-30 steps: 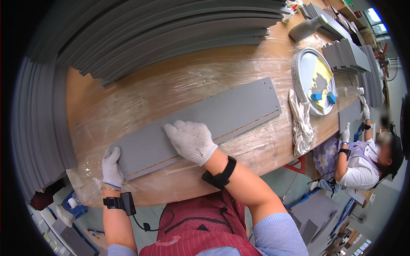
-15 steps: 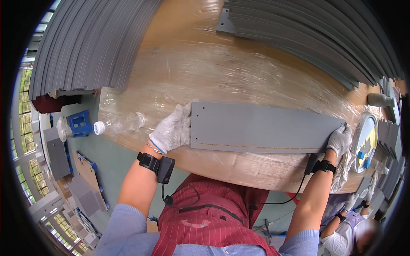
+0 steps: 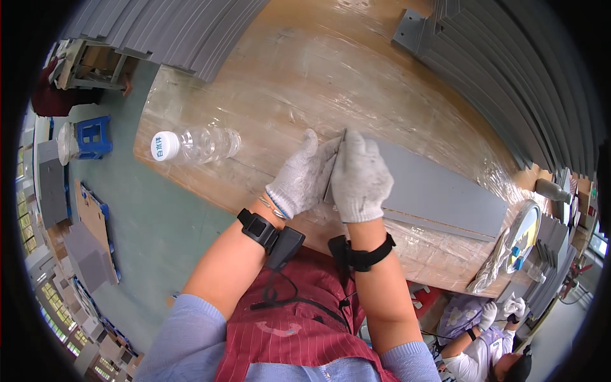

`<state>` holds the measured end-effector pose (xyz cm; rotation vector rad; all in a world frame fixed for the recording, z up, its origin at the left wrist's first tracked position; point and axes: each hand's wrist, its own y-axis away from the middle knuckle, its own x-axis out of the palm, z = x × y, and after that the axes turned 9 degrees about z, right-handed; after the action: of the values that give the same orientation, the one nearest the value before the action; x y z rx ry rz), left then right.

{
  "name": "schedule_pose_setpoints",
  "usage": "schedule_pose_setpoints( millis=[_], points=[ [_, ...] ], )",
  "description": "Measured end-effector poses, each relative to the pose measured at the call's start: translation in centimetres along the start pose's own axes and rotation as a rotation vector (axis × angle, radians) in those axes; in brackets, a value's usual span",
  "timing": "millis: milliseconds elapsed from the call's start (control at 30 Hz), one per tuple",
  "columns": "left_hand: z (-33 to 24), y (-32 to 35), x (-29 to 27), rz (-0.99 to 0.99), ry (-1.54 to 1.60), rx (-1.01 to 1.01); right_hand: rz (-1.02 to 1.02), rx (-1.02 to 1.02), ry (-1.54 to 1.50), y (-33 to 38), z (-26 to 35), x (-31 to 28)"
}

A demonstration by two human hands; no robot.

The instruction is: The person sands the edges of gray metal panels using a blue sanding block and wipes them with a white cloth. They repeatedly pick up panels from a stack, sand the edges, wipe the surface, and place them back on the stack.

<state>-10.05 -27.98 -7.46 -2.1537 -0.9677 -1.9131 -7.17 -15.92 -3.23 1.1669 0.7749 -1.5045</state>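
A long grey panel [image 3: 439, 188] lies on the plastic-covered table, its brown lower edge facing me. Both my hands wear whitish knit work gloves and meet at its left end. My left hand [image 3: 305, 175] grips that end from outside, its thumb pointing up and fingers along the short edge. On the panel's top face, my right hand [image 3: 361, 178] is closed over the same edge, its fingertips curled and partly hidden. The holes at this end are covered by the right hand.
A clear bottle [image 3: 207, 143] with a white cap lies left of my hands. Grey panel stacks rise at the far left [image 3: 172, 28] and far right [image 3: 503, 76]. Beyond the panel's right end is a round lid-like thing [image 3: 525, 235]. A co-worker [image 3: 487, 344] is at lower right.
My right hand has left the panel's right end and come to its left end beside my left hand. The view has shifted, and the panel now slants down to the right.
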Motion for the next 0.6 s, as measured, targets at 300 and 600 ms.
schedule_pose_setpoints(
  millis=[300,600],
  points=[
    [-0.3,-0.2,-0.3,0.139,0.029,0.063,-0.222,-0.066,-0.049,-0.2,-0.9,0.5],
    [-0.6,0.0,-1.3,0.259,0.188,0.051,-0.417,0.404,-0.237,2.0,-12.6,-1.5]
  ],
)
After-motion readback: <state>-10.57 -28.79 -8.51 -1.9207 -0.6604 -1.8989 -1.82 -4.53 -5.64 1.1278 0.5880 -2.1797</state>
